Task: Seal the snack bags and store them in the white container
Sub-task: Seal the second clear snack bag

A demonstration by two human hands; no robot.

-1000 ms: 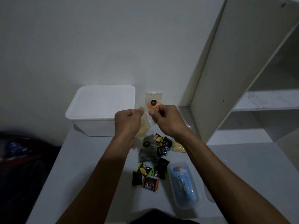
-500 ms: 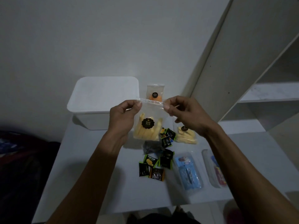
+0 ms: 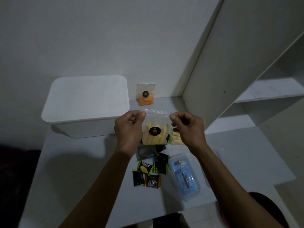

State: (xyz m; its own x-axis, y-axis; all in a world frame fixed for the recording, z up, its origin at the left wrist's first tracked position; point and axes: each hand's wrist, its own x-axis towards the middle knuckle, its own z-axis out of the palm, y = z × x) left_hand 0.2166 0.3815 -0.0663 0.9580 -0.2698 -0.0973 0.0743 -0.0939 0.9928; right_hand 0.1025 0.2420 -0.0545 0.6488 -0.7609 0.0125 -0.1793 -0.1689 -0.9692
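I hold a clear snack bag (image 3: 155,129) of pale yellow sticks with a black label upright above the table. My left hand (image 3: 129,127) pinches its top left corner and my right hand (image 3: 186,127) pinches its top right corner, stretching the zip strip between them. The white container (image 3: 85,102) with its lid on stands at the back left. A bag with orange snacks (image 3: 145,94) leans against the wall behind. Another bag of pale sticks (image 3: 176,139) lies partly hidden behind my right hand.
Several small dark snack packets (image 3: 150,170) and a dark clear bag (image 3: 145,152) lie on the white table (image 3: 82,170) below my hands. A blue item in clear packaging (image 3: 184,176) lies at the right. A white shelf unit (image 3: 246,79) rises at the right.
My hands moved apart along the bag's top, from pinched together a second ago to its two corners. The view shifted a little lower and the bag stays held upright.
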